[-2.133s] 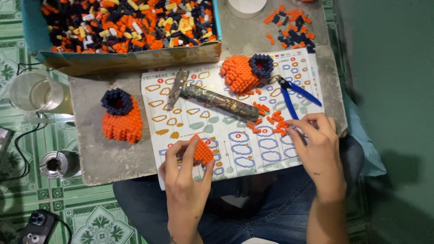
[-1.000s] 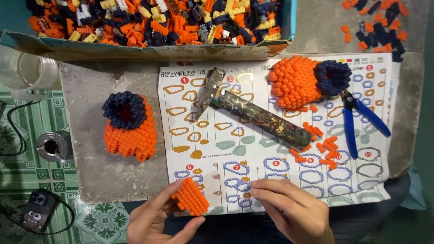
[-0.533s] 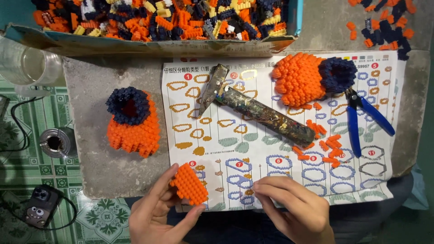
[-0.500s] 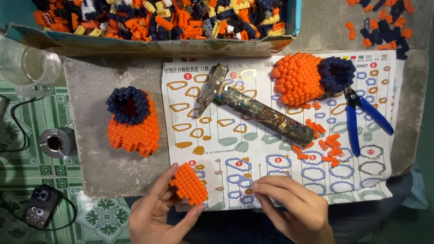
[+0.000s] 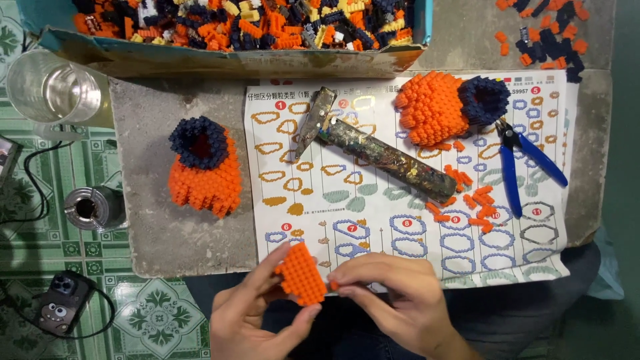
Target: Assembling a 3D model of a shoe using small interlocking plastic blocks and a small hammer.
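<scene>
A clear drinking glass (image 5: 53,90) stands at far left, beside the grey stone table (image 5: 150,243). On the table sits an orange block model with a navy collar (image 5: 203,167). At the near edge, the left hand (image 5: 257,310), palm up with fingers curled, grips a small orange block panel (image 5: 300,273). The right hand (image 5: 393,300), knuckles up, pinches a tiny orange piece against that panel's right edge. Beyond them lies a paint-spattered hammer (image 5: 380,153).

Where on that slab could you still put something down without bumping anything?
Bare grey slab shows left of the instruction sheet, around the orange block model, and along the far right edge past the blue pliers. The sheet's middle is crowded: hammer, loose orange bricks, second model. The brick box fills the top.
</scene>
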